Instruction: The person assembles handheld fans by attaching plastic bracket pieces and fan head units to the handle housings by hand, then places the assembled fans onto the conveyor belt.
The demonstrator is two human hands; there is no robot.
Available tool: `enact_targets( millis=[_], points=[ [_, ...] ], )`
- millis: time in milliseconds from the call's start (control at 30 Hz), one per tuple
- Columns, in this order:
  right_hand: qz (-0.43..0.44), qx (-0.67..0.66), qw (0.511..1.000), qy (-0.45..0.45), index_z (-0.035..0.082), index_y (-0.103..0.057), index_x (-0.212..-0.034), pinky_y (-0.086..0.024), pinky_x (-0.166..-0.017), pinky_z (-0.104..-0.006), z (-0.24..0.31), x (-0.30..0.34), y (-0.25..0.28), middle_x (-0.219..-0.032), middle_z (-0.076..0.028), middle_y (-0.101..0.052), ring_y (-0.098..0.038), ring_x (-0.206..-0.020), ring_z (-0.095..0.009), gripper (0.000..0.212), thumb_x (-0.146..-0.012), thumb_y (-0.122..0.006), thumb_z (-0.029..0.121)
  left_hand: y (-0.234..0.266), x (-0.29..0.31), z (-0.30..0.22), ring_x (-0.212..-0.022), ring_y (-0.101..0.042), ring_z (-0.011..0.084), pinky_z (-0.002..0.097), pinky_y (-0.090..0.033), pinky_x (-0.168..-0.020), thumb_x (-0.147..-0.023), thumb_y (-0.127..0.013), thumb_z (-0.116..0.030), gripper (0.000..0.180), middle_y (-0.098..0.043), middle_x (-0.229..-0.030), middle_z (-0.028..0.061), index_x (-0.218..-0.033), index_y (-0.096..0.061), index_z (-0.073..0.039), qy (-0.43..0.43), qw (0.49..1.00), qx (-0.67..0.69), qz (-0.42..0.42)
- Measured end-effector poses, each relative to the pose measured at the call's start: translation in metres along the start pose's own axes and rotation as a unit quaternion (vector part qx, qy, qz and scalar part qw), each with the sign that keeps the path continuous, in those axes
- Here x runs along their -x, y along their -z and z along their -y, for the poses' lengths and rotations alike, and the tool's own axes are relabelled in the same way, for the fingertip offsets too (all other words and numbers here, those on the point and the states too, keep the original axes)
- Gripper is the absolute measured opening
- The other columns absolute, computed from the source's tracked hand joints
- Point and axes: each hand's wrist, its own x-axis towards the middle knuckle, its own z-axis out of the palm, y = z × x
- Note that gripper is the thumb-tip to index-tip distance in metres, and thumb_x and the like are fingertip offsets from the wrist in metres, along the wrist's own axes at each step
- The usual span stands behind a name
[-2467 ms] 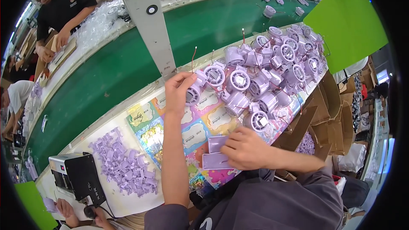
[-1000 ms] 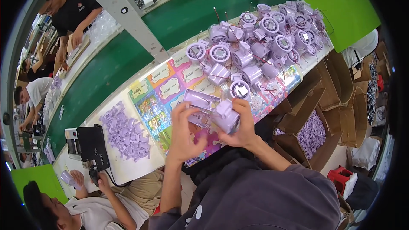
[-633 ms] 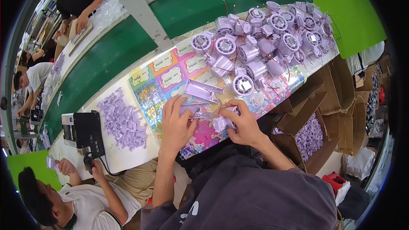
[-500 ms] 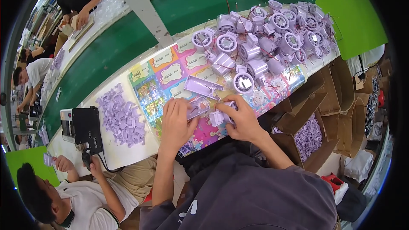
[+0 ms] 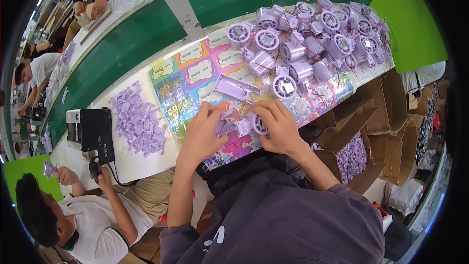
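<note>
My left hand point(image 5: 201, 129) is closed around a light purple plastic shell point(image 5: 224, 125), mostly covered by the fingers. In my right hand point(image 5: 279, 126) is a round light purple motor housing point(image 5: 257, 122), its slotted ring face partly showing and a small square block point(image 5: 242, 127) on its left side. The two parts are close together over a colourful printed sheet point(image 5: 199, 71); whether they touch I cannot tell. Just beyond my hands lies an oblong, open purple casing point(image 5: 233, 88), with a wired round housing point(image 5: 284, 87) to its right.
Many wired purple housings point(image 5: 337, 44) are heaped at the back right. Small purple parts point(image 5: 138, 124) lie at left, beside a black device point(image 5: 97, 134). A co-worker point(image 5: 93, 215) sits at left, holding a purple part. Cardboard boxes point(image 5: 359, 171) stand right, below a green panel point(image 5: 410, 24).
The right hand has turned the round housing, so more of its ring face shows. The left hand has tilted its shell and its fingers have bunched up. The whole view has shifted slightly.
</note>
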Motion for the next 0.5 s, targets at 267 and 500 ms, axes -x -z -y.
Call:
enact_targets(
  millis=[267,500],
  points=[
    [-0.012,0.034,0.999,0.036,0.010,-0.064,-0.117,-0.051,-0.080,-0.0407,0.006,-0.009,0.009,-0.114,-0.010,-0.061,-0.059,-0.095,-0.031,0.064,-0.053,-0.065,0.000,0.001,0.001,0.002,-0.112,-0.060,0.0387,0.0451,-0.049,-0.094,-0.069,-0.077,-0.010,0.056,-0.060,-0.124,0.0160,-0.121,-0.059,-0.007,-0.028,0.999,0.022,0.022],
    [-0.005,0.051,0.997,0.060,0.013,-0.066,-0.124,-0.051,-0.081,-0.0399,0.001,-0.009,0.014,-0.116,-0.008,-0.062,-0.058,-0.096,-0.030,0.073,-0.052,-0.065,0.001,-0.002,-0.001,0.005,-0.116,-0.059,0.0367,0.0434,-0.048,-0.098,-0.071,-0.080,-0.014,0.061,-0.063,-0.124,0.0170,-0.127,-0.060,-0.005,-0.012,0.995,0.075,0.058]
  ],
)
